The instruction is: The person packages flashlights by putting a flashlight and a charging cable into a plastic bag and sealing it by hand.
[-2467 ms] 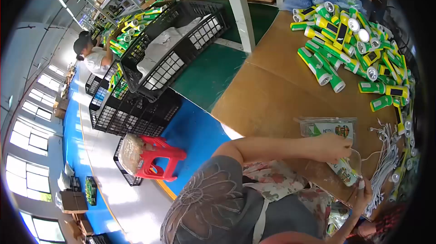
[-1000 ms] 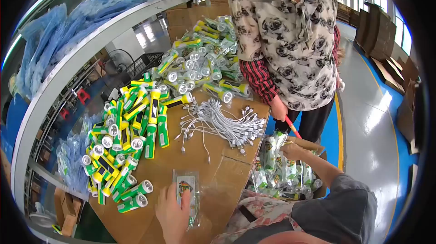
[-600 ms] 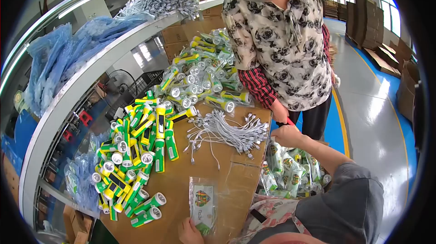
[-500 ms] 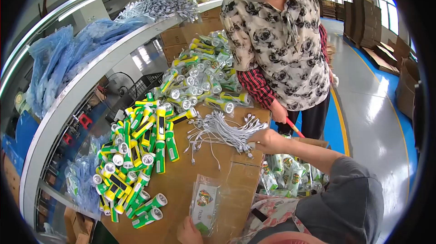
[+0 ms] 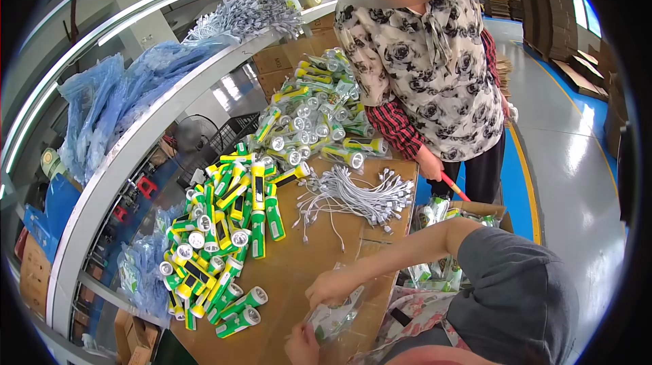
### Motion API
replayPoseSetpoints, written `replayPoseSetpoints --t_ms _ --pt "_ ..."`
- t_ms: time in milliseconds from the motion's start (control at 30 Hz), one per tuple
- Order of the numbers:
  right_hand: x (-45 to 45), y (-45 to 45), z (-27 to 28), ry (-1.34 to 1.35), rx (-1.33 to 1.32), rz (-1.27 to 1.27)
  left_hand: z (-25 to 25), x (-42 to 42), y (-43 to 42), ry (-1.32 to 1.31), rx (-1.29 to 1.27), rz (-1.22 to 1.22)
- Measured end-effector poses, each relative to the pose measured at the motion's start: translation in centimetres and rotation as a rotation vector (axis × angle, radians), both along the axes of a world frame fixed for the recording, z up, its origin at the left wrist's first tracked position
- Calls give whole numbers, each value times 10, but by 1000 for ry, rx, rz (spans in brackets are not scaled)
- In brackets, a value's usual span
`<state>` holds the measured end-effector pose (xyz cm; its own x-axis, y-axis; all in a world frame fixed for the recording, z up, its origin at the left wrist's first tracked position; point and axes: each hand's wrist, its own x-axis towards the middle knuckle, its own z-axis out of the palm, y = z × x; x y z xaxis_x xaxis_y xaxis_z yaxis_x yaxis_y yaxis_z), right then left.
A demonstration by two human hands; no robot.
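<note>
A clear plastic bag (image 5: 333, 319) with a printed card in it lies at the table's near edge. My right hand (image 5: 331, 288) pinches its upper part, fingers closed. At its lower left side my left hand (image 5: 301, 344) is closed on the bag's edge. Beyond my hands lies a bundle of white cables (image 5: 360, 195). To the left of the cables is a heap of green and yellow flashlights (image 5: 217, 236). Bagged flashlights (image 5: 316, 110) are piled farther back. Under my right arm, beside the table, stands a carton (image 5: 499, 214) of bagged flashlights.
Across the table corner stands a person (image 5: 428, 66) holding a red stick (image 5: 454, 185). A metal shelf rail (image 5: 153, 97) carries blue plastic film (image 5: 109, 103) and more white cables (image 5: 251, 12). Cardboard stacks (image 5: 550, 22) stand at the far right.
My right hand has moved from the carton side, past the cables, to the bag. The bag, earlier flat beside my left hand, is now partly covered and creased between both hands.
</note>
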<state>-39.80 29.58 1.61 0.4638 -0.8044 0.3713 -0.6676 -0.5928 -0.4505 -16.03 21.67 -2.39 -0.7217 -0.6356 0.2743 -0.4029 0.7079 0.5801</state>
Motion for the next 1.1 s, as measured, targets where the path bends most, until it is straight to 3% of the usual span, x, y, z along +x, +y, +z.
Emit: replayPoseSetpoints --t_ms 67,133,233,267,367,433,500,533,600,733,833,933,1033,1100 --pt "-8 10 21 28 7 -27 -6 7 -7 3 170 -52" --pt "-29 22 50 -221 15 -69 -24 11 -19 74 335 -171" --pt "-44 70 143 -488 -301 -288 -6 6 2 122 276 -148" --pt "-46 86 166 -611 -536 -330 -1 4 4 122 318 -144" --pt "-39 120 234 -628 -1386 -71 7 5 8 87 344 -126" --pt "-36 126 247 -503 -1523 -87 7 3 7 39 210 -139" --pt "-48 122 240 -325 -1497 -169 10 5 12 20 170 -137" --pt "-48 116 227 -434 -1305 -218 11 5 12 23 143 -131" --pt "-54 98 188 -596 -944 -374 9 8 14 64 332 -132" --pt "-60 73 117 -393 -354 -423 6 12 1 240 442 22" --pt "-42 58 78 -258 -177 -242 31 4 -2 625 -283 190" --pt "-7 40 53 -270 -56 -76 99 -35 42 252 -682 -63" --pt "7 29 56 -301 55 6 79 -49 49 93 16 -112" --pt "6 29 58 -350 114 52 78 -43 42 149 207 -184"
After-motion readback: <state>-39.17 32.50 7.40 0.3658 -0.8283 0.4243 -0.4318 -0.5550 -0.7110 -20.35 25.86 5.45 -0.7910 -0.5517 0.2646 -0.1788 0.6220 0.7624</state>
